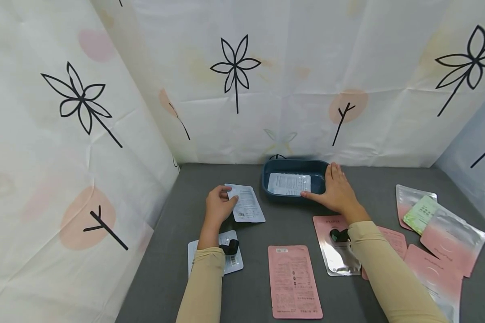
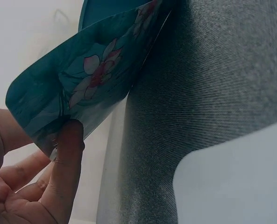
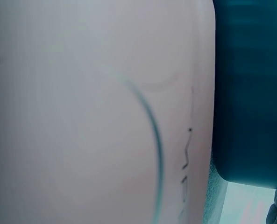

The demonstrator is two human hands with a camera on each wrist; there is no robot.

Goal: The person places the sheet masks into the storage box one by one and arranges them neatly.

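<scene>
My left hand (image 1: pixel 219 206) pinches the left edge of a flat face-mask sachet (image 1: pixel 247 205) between thumb and fingers, tilted at the table. Its printed pale back shows in the head view; in the left wrist view the sachet (image 2: pixel 94 74) has a teal front with a pink lotus flower. My right hand (image 1: pixel 339 190) rests on the right side of a dark blue tray (image 1: pixel 268 190), fingers straight along that side and thumb at the near rim. Inside the tray lies another pale printed sachet (image 1: pixel 288 184). The right wrist view shows the tray (image 3: pixel 250 93) but not the right hand's fingers.
Pale sachets (image 1: pixel 234 264) lie under the left wrist. A pink sachet (image 1: pixel 295 282) lies front centre, and a pink-and-silver one (image 1: pixel 333 251) by the right wrist. Several pink sachets (image 1: pixel 444 242) and a green one (image 1: pixel 420 214) overlap at right. A patterned curtain (image 1: pixel 291 89) hangs behind.
</scene>
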